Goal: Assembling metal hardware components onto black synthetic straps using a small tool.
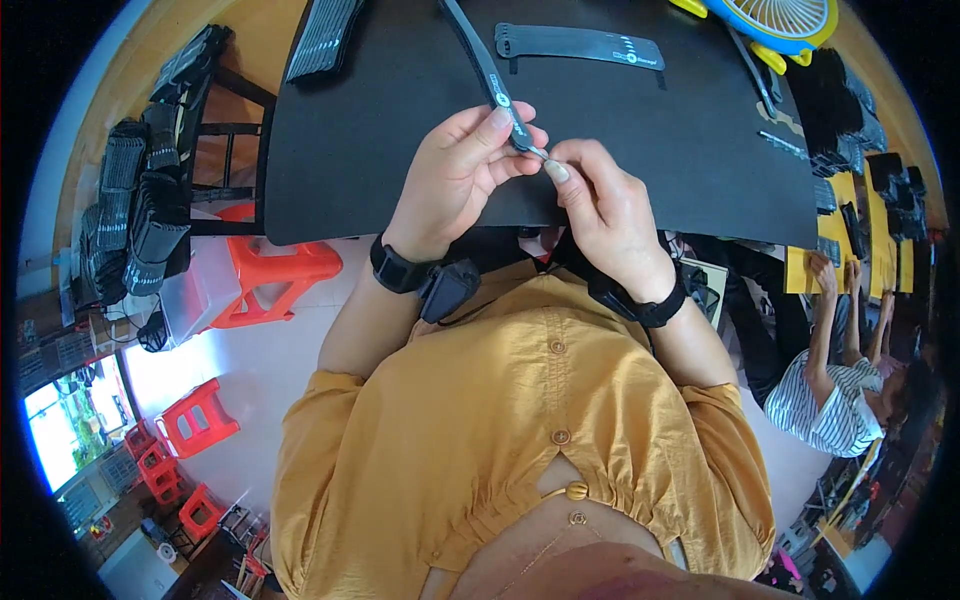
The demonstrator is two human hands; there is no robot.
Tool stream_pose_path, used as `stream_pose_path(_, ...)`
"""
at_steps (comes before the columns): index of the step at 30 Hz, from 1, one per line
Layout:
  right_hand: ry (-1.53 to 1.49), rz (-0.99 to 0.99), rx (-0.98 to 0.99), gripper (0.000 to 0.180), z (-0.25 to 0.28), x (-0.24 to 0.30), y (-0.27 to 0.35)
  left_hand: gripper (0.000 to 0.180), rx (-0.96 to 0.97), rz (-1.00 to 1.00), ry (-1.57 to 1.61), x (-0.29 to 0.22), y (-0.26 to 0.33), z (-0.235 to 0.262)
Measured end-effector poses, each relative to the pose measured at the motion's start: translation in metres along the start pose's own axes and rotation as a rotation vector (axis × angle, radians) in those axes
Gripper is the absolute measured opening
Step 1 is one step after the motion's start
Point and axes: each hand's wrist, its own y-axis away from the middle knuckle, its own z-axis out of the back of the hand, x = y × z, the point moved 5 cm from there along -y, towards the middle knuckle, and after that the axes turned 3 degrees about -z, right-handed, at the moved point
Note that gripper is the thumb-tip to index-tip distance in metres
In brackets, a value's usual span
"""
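A long, narrow black strap (478, 55) with pale printing stands up from my left hand (462, 165), its far end running off the top of the view. The thumb and fingers of that hand close on it near its lower end. My right hand (615, 205) pinches the strap's lower tip between thumb and forefinger, where a small light-coloured bit shows. What that bit is, I cannot make out. Beyond the hands, a flat set of black straps (580, 46) lies on the dark table (370, 150). A stack of similar straps (325, 40) lies at the far left.
A blue and yellow fan (780, 25) stands at the far right. Small printed strips (783, 145) lie near the right edge. Bundles of black straps (150, 220) hang at left. Red stools (270, 275) stand on the floor. At right, a person in stripes (835, 400) works at another table.
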Motion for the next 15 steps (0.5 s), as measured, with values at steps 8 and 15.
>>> stream_pose_path(8, 0.070, 0.155, -0.045, 0.047, -0.002, 0.018, -0.009, 0.029, -0.003, -0.047, 0.064, -0.011, -0.006, -0.008)
stream_pose_path(15, -0.373, -0.049, 0.015, 0.045, 0.002, 0.022, -0.024, 0.027, 0.017, -0.093, 0.011, -0.027, -0.020, -0.017)
